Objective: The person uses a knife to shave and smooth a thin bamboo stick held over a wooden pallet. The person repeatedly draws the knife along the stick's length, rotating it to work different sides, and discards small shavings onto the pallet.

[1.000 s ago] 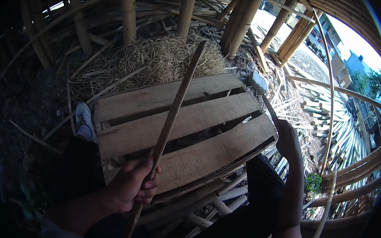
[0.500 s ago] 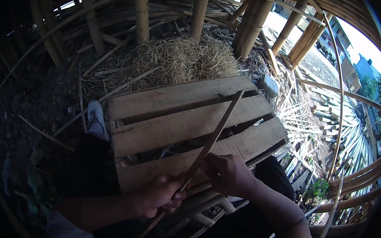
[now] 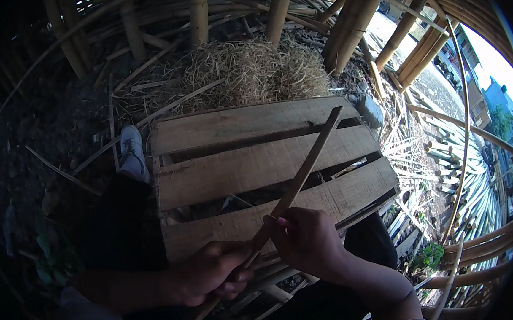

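Observation:
A long, narrow bamboo strip [image 3: 310, 159] slants from my lap up over a slatted wooden table [image 3: 228, 174], its tip pointing far right. My left hand [image 3: 217, 273] is wrapped around its lower part, near the table's front edge. Just above that grip, my right hand [image 3: 309, 239] is closed against the strip's right side, thumb and fingers pinched together. Whatever may be inside the right fist is hidden by the fingers. Below my hands the strip's lower end runs into shadow.
A heap of pale shavings [image 3: 250, 74] lies beyond the table. Bamboo posts [image 3: 357, 25] stand behind it. Many cut bamboo poles [image 3: 471, 174] are stacked in sunlight at right. Loose strips cross the dark ground near my shoe [image 3: 132, 151] at left. A grey block [image 3: 371, 111] sits by the far right corner.
The view has shifted slightly. The strip's tip has risen a little and its broad face shows more. My right hand stays close above the left, its thumb now against the strip.

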Available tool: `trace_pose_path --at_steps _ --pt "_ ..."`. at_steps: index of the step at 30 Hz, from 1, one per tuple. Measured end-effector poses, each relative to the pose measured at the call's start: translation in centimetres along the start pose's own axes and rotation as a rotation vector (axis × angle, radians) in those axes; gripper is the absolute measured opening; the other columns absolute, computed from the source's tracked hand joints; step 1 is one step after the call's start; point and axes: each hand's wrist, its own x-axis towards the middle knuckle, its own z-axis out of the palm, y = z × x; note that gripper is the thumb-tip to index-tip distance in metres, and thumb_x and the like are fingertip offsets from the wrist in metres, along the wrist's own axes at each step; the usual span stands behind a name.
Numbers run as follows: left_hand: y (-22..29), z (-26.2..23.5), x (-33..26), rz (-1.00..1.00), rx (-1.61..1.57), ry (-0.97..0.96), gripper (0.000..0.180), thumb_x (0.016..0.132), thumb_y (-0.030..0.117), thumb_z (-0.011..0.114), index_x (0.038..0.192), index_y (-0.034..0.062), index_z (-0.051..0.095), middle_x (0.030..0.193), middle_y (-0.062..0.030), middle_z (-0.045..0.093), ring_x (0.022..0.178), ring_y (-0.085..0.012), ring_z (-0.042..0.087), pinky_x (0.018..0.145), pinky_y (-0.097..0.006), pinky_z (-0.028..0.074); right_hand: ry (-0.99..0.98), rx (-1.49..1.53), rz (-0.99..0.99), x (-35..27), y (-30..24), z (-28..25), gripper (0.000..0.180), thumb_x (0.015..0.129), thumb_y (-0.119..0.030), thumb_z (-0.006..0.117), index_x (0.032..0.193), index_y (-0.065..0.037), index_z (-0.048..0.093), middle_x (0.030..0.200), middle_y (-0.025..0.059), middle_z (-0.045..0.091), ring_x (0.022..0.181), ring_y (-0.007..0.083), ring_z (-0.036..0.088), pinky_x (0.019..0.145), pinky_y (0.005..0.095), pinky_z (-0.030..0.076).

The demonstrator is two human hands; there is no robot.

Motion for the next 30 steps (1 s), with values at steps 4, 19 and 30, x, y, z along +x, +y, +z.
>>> trace_pose_path --at_steps 4,19,30 --pt "-0.9 -0.4 0.5 0.112 0.051 -0.044 0.03 0.111 0.031 0.037 0.104 0.0063 0.053 0.075 -0.0012 0.048 0.062 -0.0104 0.048 0.055 -0.026 0.042 0.012 0.134 0.075 1.2 0.8 -0.1 0.034 0.099 -0.021 0.064 0.077 0.005 0.066 0.056 0.0066 0.058 0.049 0.0106 0.05 0.047 0.0343 0.041" --pt "-0.9 -0.1 2.4 0.192 0.09 -0.109 0.03 0.112 0.034 0.038 0.107 0.006 0.047 0.083 -0.003 0.052 0.071 -0.0119 0.054 0.063 -0.029 0.047 0.301 0.195 -0.07 5.8 6.2 -1.4 0.034 0.099 -0.021 0.059 0.079 0.003 0.073 0.055 0.0119 0.061 0.051 0.0147 0.059 0.051 0.0372 0.045" --pt "-1.5 0.6 3.9 0.289 0.28 -0.173 0.042 0.113 0.033 0.033 0.137 -0.0011 0.041 0.099 -0.0067 0.058 0.089 -0.0167 0.063 0.084 -0.034 0.054 0.418 0.103 0.112 7.9 7.7 -4.5 0.039 0.098 -0.023 0.06 0.073 0.005 0.066 0.054 0.0147 0.056 0.051 0.0201 0.058 0.053 0.0393 0.044"
